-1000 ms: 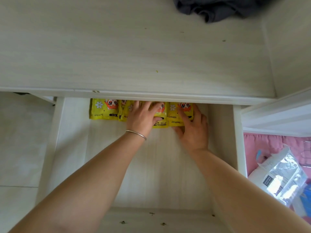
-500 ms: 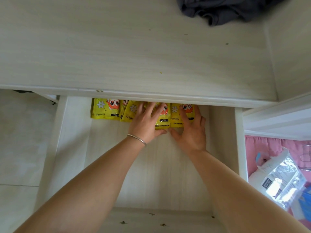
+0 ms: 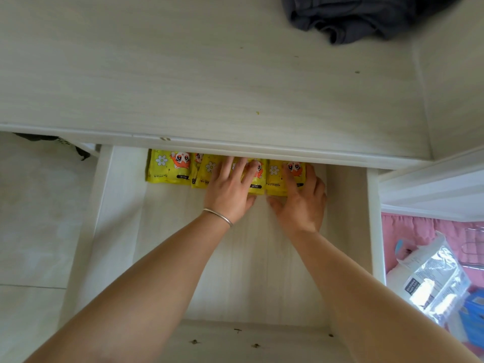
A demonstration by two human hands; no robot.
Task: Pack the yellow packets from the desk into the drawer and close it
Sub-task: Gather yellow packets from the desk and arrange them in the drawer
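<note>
Several yellow packets (image 3: 169, 167) with a cartoon face and a white flower lie in a row at the back of the open white drawer (image 3: 373, 218), partly under the desk edge. My left hand (image 3: 229, 191), with a thin bracelet on the wrist, lies flat with spread fingers on the middle packets. My right hand (image 3: 301, 200) presses flat on the rightmost packet (image 3: 275, 176), thumb on the drawer floor. Neither hand grips anything. No packets are visible on the desk top (image 3: 183, 74).
A dark grey cloth (image 3: 353, 17) lies at the back right of the desk. Right of the drawer a clear plastic bag (image 3: 432, 281) rests on pink fabric (image 3: 419, 229). Pale floor lies to the left. Small crumbs sit on the drawer's front rim (image 3: 235, 341).
Both hands have slid slightly closer together and pushed the packets a little further back under the desk edge. The view has shifted down a little.
</note>
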